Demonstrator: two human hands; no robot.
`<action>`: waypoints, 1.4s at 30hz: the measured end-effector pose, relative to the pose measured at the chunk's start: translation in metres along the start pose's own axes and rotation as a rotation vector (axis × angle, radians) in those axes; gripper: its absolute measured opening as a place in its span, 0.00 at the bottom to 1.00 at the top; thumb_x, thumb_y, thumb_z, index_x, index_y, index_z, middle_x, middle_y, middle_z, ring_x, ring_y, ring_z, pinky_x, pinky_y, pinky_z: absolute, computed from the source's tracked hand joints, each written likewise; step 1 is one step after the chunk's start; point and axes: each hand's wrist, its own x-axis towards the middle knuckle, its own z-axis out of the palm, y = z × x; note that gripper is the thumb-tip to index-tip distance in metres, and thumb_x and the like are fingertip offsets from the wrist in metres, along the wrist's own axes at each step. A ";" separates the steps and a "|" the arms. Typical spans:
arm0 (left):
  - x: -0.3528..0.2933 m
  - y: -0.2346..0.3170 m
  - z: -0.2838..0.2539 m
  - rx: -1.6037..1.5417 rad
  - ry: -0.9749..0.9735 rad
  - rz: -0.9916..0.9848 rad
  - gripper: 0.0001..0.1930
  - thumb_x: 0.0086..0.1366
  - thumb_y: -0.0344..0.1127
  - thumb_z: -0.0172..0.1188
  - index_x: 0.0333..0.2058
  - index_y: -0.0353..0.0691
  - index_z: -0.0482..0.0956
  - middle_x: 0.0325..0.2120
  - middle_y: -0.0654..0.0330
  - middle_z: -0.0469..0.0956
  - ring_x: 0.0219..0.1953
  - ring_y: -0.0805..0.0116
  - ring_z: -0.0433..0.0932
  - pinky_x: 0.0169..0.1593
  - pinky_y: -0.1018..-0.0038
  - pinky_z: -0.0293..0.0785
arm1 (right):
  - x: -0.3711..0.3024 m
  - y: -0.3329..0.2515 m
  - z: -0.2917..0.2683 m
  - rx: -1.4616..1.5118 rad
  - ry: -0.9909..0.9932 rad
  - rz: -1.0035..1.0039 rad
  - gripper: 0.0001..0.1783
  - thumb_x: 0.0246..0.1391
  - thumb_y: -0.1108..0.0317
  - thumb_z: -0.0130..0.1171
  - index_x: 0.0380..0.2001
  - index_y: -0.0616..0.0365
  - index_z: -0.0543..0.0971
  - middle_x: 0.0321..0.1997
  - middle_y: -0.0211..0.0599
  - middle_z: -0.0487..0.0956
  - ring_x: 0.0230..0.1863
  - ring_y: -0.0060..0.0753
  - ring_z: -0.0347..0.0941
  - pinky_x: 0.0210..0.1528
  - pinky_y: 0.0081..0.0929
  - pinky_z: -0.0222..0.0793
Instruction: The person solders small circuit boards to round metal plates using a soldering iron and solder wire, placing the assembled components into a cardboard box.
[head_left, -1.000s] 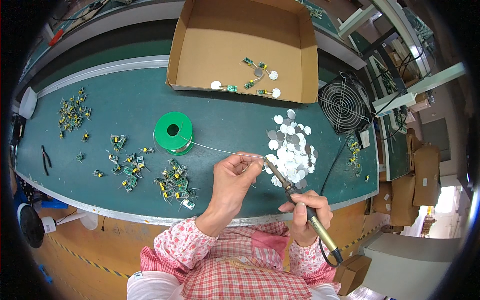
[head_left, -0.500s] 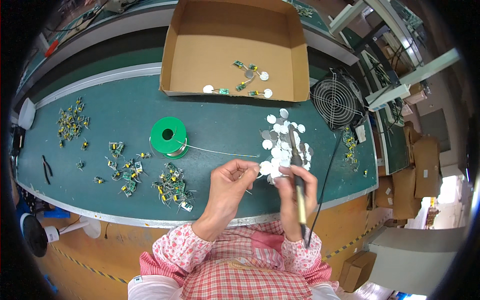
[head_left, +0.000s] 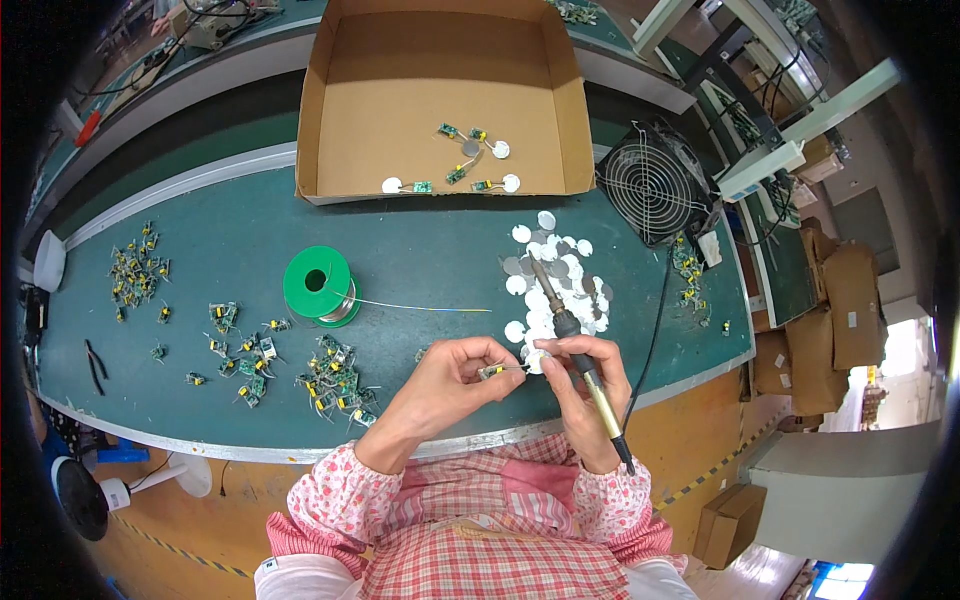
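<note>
My left hand (head_left: 447, 388) is closed, its thumb and fingertips pinching a small green circuit board (head_left: 491, 372) with a thin wire. Right beside it, my right hand (head_left: 588, 385) is closed round a soldering iron (head_left: 566, 323), whose tip points away from me over a pile of discs. The thumb and a finger of that same hand also pinch a white disc (head_left: 537, 362), close against the board's wire; whether the two are joined cannot be made out. Beyond the hands lies the pile of white and grey round discs (head_left: 573, 290).
A green spool of solder (head_left: 318, 281) stands left of centre, its strand stretching right. Several circuit board clusters (head_left: 335, 378) lie at left, near pliers (head_left: 95, 366). A cardboard box (head_left: 430, 100) holding finished-looking pieces is at the back; a black fan (head_left: 655, 185) stands right, beside a cable (head_left: 652, 350).
The whole view has shifted slightly. My hands have drawn together: the circuit board now shows in my left fingers, and my right fingers now pinch a white disc alongside the soldering iron.
</note>
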 end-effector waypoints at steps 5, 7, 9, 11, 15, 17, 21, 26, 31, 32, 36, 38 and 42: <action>0.004 -0.004 -0.001 0.112 0.013 0.114 0.05 0.60 0.30 0.62 0.31 0.35 0.79 0.21 0.71 0.76 0.24 0.88 0.67 0.27 0.85 0.63 | -0.001 -0.003 -0.002 -0.010 -0.025 -0.019 0.11 0.53 0.80 0.58 0.40 0.60 0.71 0.40 0.42 0.81 0.41 0.25 0.77 0.41 0.19 0.71; 0.003 -0.002 -0.001 0.124 0.011 0.125 0.05 0.59 0.30 0.63 0.31 0.35 0.80 0.21 0.71 0.76 0.23 0.88 0.67 0.26 0.85 0.63 | -0.003 -0.004 -0.003 -0.041 -0.059 -0.013 0.12 0.54 0.80 0.58 0.40 0.59 0.70 0.41 0.43 0.80 0.42 0.26 0.76 0.43 0.21 0.71; 0.001 0.000 -0.001 0.135 0.011 0.138 0.05 0.58 0.30 0.63 0.30 0.35 0.80 0.20 0.71 0.76 0.23 0.88 0.67 0.26 0.85 0.63 | -0.004 -0.005 -0.004 -0.026 -0.075 0.009 0.11 0.54 0.81 0.57 0.40 0.60 0.70 0.41 0.43 0.80 0.44 0.28 0.76 0.44 0.22 0.71; 0.000 0.002 -0.002 0.222 -0.003 0.115 0.05 0.57 0.31 0.64 0.29 0.36 0.80 0.19 0.70 0.76 0.22 0.88 0.67 0.26 0.84 0.63 | -0.003 -0.004 -0.001 -0.010 -0.044 -0.032 0.10 0.54 0.81 0.57 0.39 0.60 0.72 0.39 0.41 0.81 0.39 0.24 0.76 0.41 0.19 0.71; 0.000 0.001 0.001 0.206 0.018 0.118 0.05 0.56 0.32 0.65 0.28 0.36 0.80 0.18 0.70 0.76 0.22 0.87 0.67 0.26 0.83 0.64 | -0.004 -0.002 0.001 0.040 0.006 -0.068 0.09 0.53 0.81 0.58 0.38 0.60 0.74 0.38 0.40 0.82 0.35 0.20 0.77 0.37 0.17 0.71; -0.001 0.005 0.002 0.227 -0.015 0.066 0.04 0.57 0.28 0.64 0.30 0.34 0.79 0.25 0.68 0.78 0.28 0.85 0.71 0.31 0.84 0.68 | -0.006 -0.001 0.001 0.038 0.012 -0.084 0.09 0.53 0.81 0.58 0.38 0.60 0.74 0.38 0.40 0.82 0.35 0.20 0.77 0.37 0.17 0.71; -0.001 0.010 0.005 0.347 0.004 0.084 0.05 0.56 0.28 0.64 0.30 0.34 0.79 0.23 0.68 0.78 0.27 0.86 0.71 0.30 0.84 0.68 | -0.006 -0.003 -0.001 0.004 0.020 -0.094 0.09 0.53 0.81 0.58 0.38 0.60 0.75 0.38 0.40 0.82 0.36 0.21 0.77 0.37 0.17 0.71; 0.004 -0.001 0.005 0.350 0.067 0.154 0.06 0.54 0.32 0.65 0.28 0.37 0.81 0.17 0.69 0.76 0.20 0.86 0.67 0.25 0.81 0.64 | -0.007 0.003 -0.003 -0.018 0.014 -0.106 0.10 0.53 0.81 0.59 0.39 0.60 0.75 0.38 0.38 0.82 0.35 0.20 0.76 0.36 0.17 0.71; 0.008 -0.009 0.002 0.337 0.095 0.204 0.06 0.54 0.31 0.65 0.30 0.36 0.81 0.18 0.68 0.77 0.21 0.86 0.68 0.25 0.81 0.65 | -0.004 0.005 -0.001 -0.047 0.009 -0.110 0.09 0.52 0.80 0.59 0.38 0.60 0.76 0.37 0.37 0.82 0.34 0.19 0.76 0.35 0.17 0.70; 0.008 -0.011 0.000 0.328 0.071 0.199 0.06 0.55 0.31 0.65 0.31 0.36 0.81 0.20 0.67 0.78 0.21 0.86 0.69 0.26 0.81 0.65 | -0.004 0.003 0.000 -0.039 0.005 -0.073 0.10 0.52 0.80 0.60 0.39 0.60 0.76 0.36 0.37 0.82 0.34 0.21 0.76 0.35 0.18 0.70; 0.008 -0.011 -0.001 0.197 0.078 0.159 0.07 0.57 0.30 0.64 0.33 0.35 0.81 0.23 0.66 0.79 0.24 0.86 0.71 0.28 0.83 0.67 | 0.002 -0.004 0.001 -0.199 0.036 -0.076 0.14 0.50 0.81 0.61 0.41 0.60 0.76 0.35 0.37 0.81 0.34 0.25 0.77 0.36 0.21 0.70; 0.007 -0.006 -0.001 0.038 0.185 0.093 0.08 0.57 0.30 0.64 0.34 0.33 0.81 0.25 0.65 0.79 0.26 0.84 0.72 0.29 0.84 0.67 | 0.004 0.000 0.001 -0.208 0.147 -0.155 0.15 0.49 0.80 0.61 0.42 0.61 0.76 0.33 0.39 0.80 0.31 0.28 0.76 0.33 0.22 0.69; 0.012 -0.012 -0.012 -0.120 0.259 0.099 0.08 0.57 0.30 0.65 0.33 0.32 0.80 0.25 0.65 0.78 0.26 0.83 0.71 0.29 0.84 0.67 | -0.004 -0.011 -0.006 -0.113 0.213 -0.173 0.05 0.55 0.74 0.54 0.35 0.63 0.75 0.21 0.38 0.79 0.22 0.25 0.74 0.26 0.19 0.66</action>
